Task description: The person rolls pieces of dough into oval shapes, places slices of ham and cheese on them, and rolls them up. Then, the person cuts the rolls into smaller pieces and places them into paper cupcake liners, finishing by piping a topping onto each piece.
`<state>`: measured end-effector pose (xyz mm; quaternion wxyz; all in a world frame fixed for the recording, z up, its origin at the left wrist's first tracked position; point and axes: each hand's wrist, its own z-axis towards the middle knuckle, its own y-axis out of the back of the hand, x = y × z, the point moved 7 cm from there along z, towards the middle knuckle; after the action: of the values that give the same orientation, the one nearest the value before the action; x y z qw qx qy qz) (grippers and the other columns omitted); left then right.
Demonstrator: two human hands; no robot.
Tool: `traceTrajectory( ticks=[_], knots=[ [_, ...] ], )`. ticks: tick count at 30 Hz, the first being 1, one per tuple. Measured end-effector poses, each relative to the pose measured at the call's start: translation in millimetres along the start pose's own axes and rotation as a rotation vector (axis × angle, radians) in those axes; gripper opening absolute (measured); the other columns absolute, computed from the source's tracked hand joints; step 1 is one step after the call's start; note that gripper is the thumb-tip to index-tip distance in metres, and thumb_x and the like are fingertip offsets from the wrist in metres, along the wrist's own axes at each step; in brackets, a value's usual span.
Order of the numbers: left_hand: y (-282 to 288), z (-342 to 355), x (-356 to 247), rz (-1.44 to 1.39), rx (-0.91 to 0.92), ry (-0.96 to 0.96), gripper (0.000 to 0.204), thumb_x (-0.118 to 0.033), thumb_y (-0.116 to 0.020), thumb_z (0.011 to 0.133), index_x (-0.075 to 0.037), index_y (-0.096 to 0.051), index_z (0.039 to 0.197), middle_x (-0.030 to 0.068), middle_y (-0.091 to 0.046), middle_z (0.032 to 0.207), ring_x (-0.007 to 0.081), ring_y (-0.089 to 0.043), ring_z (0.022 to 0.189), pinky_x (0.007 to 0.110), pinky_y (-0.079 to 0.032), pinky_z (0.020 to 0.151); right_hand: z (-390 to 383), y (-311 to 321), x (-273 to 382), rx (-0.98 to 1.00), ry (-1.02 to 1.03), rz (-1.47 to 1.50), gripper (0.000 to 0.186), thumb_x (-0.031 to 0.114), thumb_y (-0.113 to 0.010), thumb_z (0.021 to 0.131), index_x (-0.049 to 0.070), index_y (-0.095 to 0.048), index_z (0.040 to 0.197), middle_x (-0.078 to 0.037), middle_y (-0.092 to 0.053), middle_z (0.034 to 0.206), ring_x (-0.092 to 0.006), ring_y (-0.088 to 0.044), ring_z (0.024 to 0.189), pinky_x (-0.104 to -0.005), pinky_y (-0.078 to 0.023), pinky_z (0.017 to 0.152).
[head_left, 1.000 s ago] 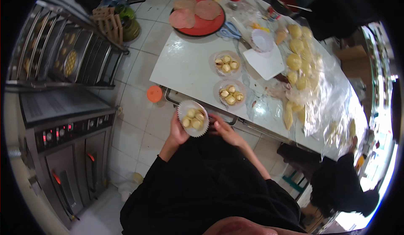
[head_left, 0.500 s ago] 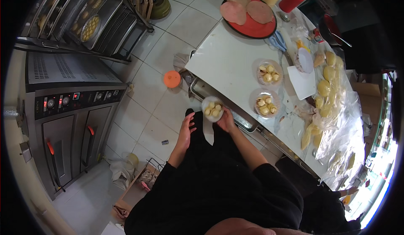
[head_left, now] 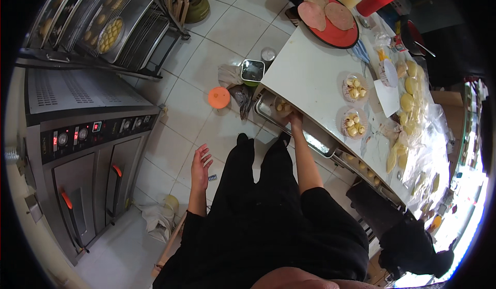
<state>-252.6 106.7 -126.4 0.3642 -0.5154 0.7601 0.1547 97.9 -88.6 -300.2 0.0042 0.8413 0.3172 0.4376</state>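
Observation:
My right hand (head_left: 295, 118) grips a pleated paper cup of small pale dough balls (head_left: 282, 106), down at the metal tray (head_left: 319, 147) below the table's edge. Part of the cup and the fingertips are hidden there. Over the floor my left hand (head_left: 200, 160) hangs empty with its fingers apart. Two more cups stand on the white table: one filled paper cup (head_left: 355, 89) and, nearer to me, another filled paper cup (head_left: 353, 124).
A red plate (head_left: 336, 36) carries round pink slices at the table's far end. Dough pieces (head_left: 408, 101) lie under clear plastic along its right side. To the left stand an oven (head_left: 93, 149) and a tray rack (head_left: 142, 46). An orange lid (head_left: 219, 97) is on the floor.
My right hand has carried the paper cup forward and right, from above my lap to the tray. My left hand has drawn away to the left. The view has shifted slightly.

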Motion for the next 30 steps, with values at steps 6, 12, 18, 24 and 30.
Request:
traceTrajectory(
  ticks=[6, 12, 18, 24, 30],
  knots=[
    [-4, 11, -24, -0.047, 0.061, -0.044, 0.049, -0.046, -0.035, 0.092, -0.011, -0.045, 0.126, 0.005, -0.046, 0.117, 0.0174, -0.042, 0.102, 0.033, -0.033, 0.092, -111, 34, 76, 0.31, 0.101, 0.09, 0.034, 0.022, -0.05, 0.088, -0.001, -0.053, 0.113, -0.01, -0.061, 0.094, -0.0142, -0.059, 0.066, -0.0256, -0.048, 0.06],
    [-38, 24, -35, -0.07, 0.19, -0.037, 0.05, -0.044, -0.036, 0.092, -0.011, -0.042, 0.129, 0.0051, -0.046, 0.118, 0.017, -0.043, 0.103, 0.032, -0.033, 0.093, -206, 251, 163, -0.759, 0.543, 0.217, 0.025, 0.018, -0.055, 0.085, 0.001, -0.057, 0.103, -0.006, -0.058, 0.074, -0.0096, -0.055, 0.06, -0.0224, -0.044, 0.048],
    [-85, 13, -62, -0.028, 0.291, -0.091, 0.044, -0.032, -0.041, 0.091, -0.01, -0.041, 0.128, 0.0052, -0.046, 0.118, 0.0172, -0.044, 0.106, 0.031, -0.034, 0.093, -154, 259, 106, -0.587, 0.165, -0.074, 0.045, 0.01, -0.06, 0.075, -0.002, -0.047, 0.117, -0.008, -0.052, 0.087, -0.0152, -0.057, 0.07, -0.0285, -0.053, 0.062],
    [-82, 4, -69, -0.058, 0.298, -0.119, 0.042, -0.022, -0.044, 0.088, -0.01, -0.042, 0.128, 0.0057, -0.047, 0.118, 0.017, -0.046, 0.104, 0.029, -0.037, 0.092, -139, 247, 100, -0.392, 0.153, 0.127, 0.041, 0.015, -0.057, 0.073, -0.003, -0.052, 0.11, -0.014, -0.057, 0.09, -0.0185, -0.061, 0.069, -0.0288, -0.053, 0.056],
    [-75, 2, -70, -0.098, 0.277, -0.14, 0.041, -0.019, -0.043, 0.086, -0.008, -0.042, 0.126, 0.0071, -0.047, 0.117, 0.0168, -0.047, 0.103, 0.03, -0.037, 0.091, -135, 235, 80, -0.325, 0.157, 0.328, 0.03, 0.022, -0.039, 0.082, -0.001, -0.051, 0.097, -0.012, -0.057, 0.091, -0.0253, -0.059, 0.082, -0.0382, -0.05, 0.075]
  ],
)
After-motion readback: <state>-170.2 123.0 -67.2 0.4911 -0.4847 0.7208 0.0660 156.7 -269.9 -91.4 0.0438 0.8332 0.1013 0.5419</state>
